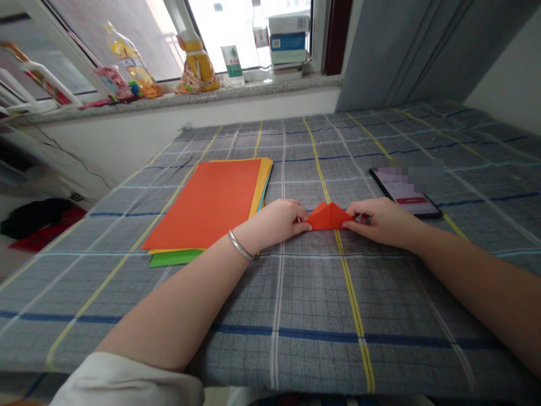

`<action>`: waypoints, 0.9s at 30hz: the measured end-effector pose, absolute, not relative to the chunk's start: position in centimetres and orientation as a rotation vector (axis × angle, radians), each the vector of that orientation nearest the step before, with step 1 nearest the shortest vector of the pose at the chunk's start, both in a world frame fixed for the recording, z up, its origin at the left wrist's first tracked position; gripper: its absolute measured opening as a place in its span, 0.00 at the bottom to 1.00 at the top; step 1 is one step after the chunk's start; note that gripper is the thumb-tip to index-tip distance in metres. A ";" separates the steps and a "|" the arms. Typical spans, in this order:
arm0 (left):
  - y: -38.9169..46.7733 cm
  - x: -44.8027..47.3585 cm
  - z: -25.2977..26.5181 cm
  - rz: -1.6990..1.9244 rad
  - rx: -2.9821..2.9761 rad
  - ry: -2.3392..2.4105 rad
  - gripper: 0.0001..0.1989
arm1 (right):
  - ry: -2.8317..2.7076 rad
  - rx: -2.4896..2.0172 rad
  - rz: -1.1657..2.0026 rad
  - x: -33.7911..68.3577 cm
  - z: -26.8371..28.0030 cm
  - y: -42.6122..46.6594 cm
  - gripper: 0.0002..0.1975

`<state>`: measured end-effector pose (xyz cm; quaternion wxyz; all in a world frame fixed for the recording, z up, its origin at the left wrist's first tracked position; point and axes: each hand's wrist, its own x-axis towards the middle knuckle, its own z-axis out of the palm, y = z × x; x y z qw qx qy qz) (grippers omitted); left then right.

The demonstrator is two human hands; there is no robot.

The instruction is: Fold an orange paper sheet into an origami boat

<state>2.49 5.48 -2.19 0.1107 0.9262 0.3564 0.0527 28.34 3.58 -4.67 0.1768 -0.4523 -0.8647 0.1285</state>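
A small piece of folded orange paper (329, 217) with pointed peaks along its top is held low over the checked cloth, between both hands. My left hand (285, 221) pinches its left corner between thumb and fingers; a silver bangle (240, 246) circles that wrist. On the other side, my right hand (376, 221) is closed on the right corner, thumb in front. The fingertips cover both ends of the paper. Left of my left hand lies a stack of coloured paper (207, 203), orange on top, with yellow, green and blue edges showing.
A phone (416, 197) with its screen lit lies just beyond my right hand. The grey checked cloth (313, 293) covers the table. Bottles, boxes (288, 42) and a green-and-white tube (232, 63) line the window sill (262, 90). A grey curtain (406, 51) hangs at the right.
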 end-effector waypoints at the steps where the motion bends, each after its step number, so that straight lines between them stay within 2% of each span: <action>1: 5.5 2.5 -2.3 0.148 2.727 1.053 0.11 | -2.437 -1.297 0.388 28.2 -4.6 3.5 0.09; 10: 6.5 2.1 -3.4 0.175 2.611 1.104 0.11 | -2.179 -1.414 0.778 27.6 -5.5 4.0 0.09; 20: 6.3 2.6 -3.8 0.198 2.378 1.292 0.13 | -2.074 -1.543 0.852 27.0 -6.6 4.5 0.09; 27: 6.4 2.9 -3.7 0.223 2.289 1.354 0.11 | -2.098 -1.624 0.866 26.7 -6.4 4.8 0.08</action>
